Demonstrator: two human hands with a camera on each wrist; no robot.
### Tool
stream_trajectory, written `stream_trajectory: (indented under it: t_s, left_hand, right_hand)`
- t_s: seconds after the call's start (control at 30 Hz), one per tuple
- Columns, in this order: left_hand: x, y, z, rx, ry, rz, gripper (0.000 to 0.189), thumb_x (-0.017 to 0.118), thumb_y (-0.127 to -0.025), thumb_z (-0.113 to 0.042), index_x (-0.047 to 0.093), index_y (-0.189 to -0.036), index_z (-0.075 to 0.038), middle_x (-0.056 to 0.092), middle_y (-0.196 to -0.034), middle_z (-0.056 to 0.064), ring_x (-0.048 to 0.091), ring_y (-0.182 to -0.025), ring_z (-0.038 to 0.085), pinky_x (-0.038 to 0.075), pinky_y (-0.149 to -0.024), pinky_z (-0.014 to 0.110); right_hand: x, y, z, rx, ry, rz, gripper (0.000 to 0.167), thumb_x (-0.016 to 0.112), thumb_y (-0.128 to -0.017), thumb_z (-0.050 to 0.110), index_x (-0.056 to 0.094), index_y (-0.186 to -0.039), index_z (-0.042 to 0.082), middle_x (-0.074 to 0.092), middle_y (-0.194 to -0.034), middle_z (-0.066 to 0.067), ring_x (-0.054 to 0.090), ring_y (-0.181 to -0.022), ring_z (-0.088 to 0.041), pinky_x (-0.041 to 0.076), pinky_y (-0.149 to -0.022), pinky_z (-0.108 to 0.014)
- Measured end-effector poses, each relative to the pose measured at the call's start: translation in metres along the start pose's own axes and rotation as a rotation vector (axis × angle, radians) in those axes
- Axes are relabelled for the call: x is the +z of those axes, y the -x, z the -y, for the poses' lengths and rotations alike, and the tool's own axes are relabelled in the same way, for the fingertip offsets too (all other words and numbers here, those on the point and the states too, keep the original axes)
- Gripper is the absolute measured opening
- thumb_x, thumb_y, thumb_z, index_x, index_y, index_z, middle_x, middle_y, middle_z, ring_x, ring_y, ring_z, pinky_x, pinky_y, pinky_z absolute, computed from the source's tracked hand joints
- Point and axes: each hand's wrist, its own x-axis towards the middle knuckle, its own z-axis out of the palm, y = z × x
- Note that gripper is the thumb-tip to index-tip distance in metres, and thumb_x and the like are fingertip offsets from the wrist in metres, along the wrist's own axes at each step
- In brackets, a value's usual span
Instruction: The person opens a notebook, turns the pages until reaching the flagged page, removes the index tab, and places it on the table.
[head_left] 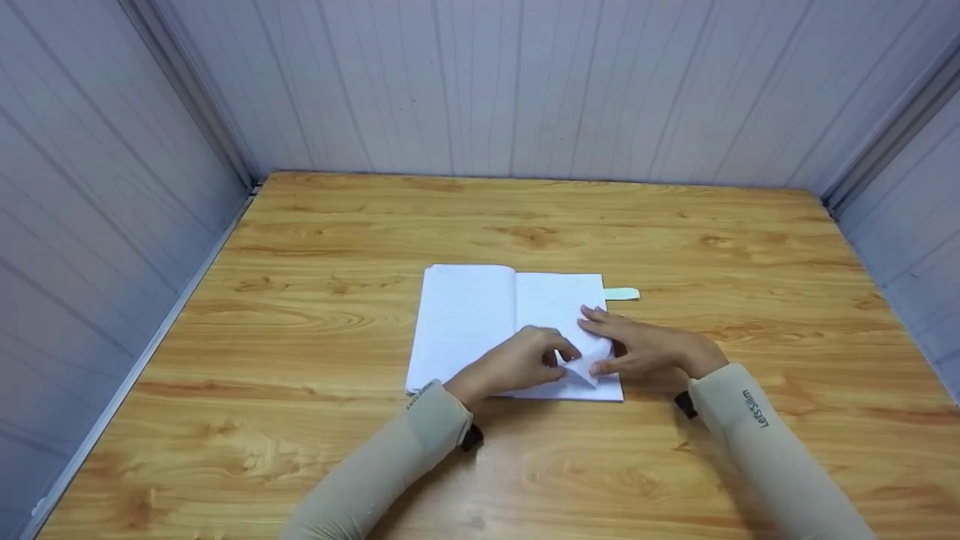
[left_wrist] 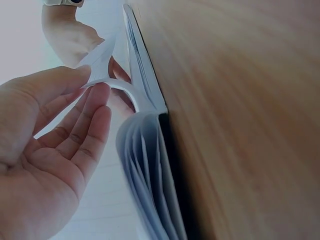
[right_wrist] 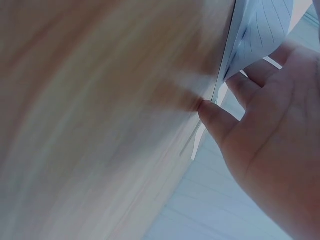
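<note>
An open lined notebook [head_left: 469,322] lies on the wooden table. My left hand [head_left: 517,361] reaches over its lower middle and pinches a lifted page [head_left: 582,370] near the lower right corner, thumb against fingertips. In the left wrist view that page [left_wrist: 102,56] bends up in a curve from the pages below, its corner sticking out past the left hand [left_wrist: 55,135]. My right hand [head_left: 646,346] lies over the notebook's right edge, fingers stretched across the right-hand page, thumb beside the lifted corner. In the right wrist view the curled page [right_wrist: 267,35] partly hides the right hand's [right_wrist: 280,125] fingers.
A pale green strip [head_left: 622,294] sticks out from the notebook's upper right edge. The wood-grain table [head_left: 337,247] stretches around the notebook on all sides. White panel walls [head_left: 480,90] close it in at the back and both sides.
</note>
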Motion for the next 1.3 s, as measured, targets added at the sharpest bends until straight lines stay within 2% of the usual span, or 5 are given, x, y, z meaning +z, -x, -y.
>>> stream_trajectory:
  t_s: [0.33,0.6,0.9,1.2,1.3]
  left_hand:
    - [-0.001,0.002,0.003,0.005,0.042,-0.03,0.025,0.066,-0.088,-0.005,0.07,-0.113,-0.004,0.07,-0.106,0.007,0.065,-0.09,0.015,0.051,-0.079,0.016]
    - [-0.004,0.006,0.004,0.007,0.125,-0.078,0.025,0.066,-0.088,-0.004,0.069,-0.113,-0.003,0.07,-0.105,0.009,0.066,-0.088,0.016,0.053,-0.078,0.019]
    - [-0.006,0.011,0.007,0.025,0.217,-0.19,0.025,0.063,-0.088,0.001,0.067,-0.113,0.001,0.069,-0.105,0.016,0.067,-0.087,0.019,0.054,-0.08,0.021]
    - [-0.01,0.018,0.01,-0.045,0.297,-0.315,0.031,0.062,-0.087,0.001,0.064,-0.118,-0.001,0.069,-0.103,0.013,0.065,-0.085,0.018,0.054,-0.078,0.022]
    - [-0.013,0.021,0.011,-0.069,0.317,-0.357,0.026,0.061,-0.087,0.0,0.064,-0.114,0.0,0.068,-0.1,0.013,0.065,-0.085,0.018,0.054,-0.079,0.022]
  right_hand:
    - [-0.001,0.002,0.0,-0.009,-0.013,-0.062,0.095,0.067,-0.086,0.048,0.016,-0.153,0.004,-0.003,-0.163,-0.014,-0.005,-0.149,-0.036,0.01,-0.117,-0.059]
    - [-0.004,0.008,-0.002,0.021,-0.065,-0.124,0.106,0.072,-0.081,0.049,0.008,-0.155,0.008,-0.006,-0.163,-0.012,-0.006,-0.149,-0.034,0.01,-0.116,-0.06]
    - [-0.005,0.011,-0.007,0.045,-0.138,-0.181,0.113,0.073,-0.082,0.044,-0.006,-0.153,0.005,-0.015,-0.161,-0.014,-0.009,-0.148,-0.035,0.007,-0.117,-0.058]
    - [-0.005,0.01,-0.007,0.057,-0.162,-0.203,0.114,0.071,-0.084,0.042,-0.014,-0.152,0.009,-0.018,-0.16,-0.014,-0.011,-0.148,-0.034,0.005,-0.118,-0.058]
    - [-0.005,0.01,-0.007,0.046,-0.159,-0.205,0.114,0.07,-0.085,0.043,-0.015,-0.152,0.011,-0.018,-0.16,-0.013,-0.011,-0.148,-0.033,0.005,-0.118,-0.057]
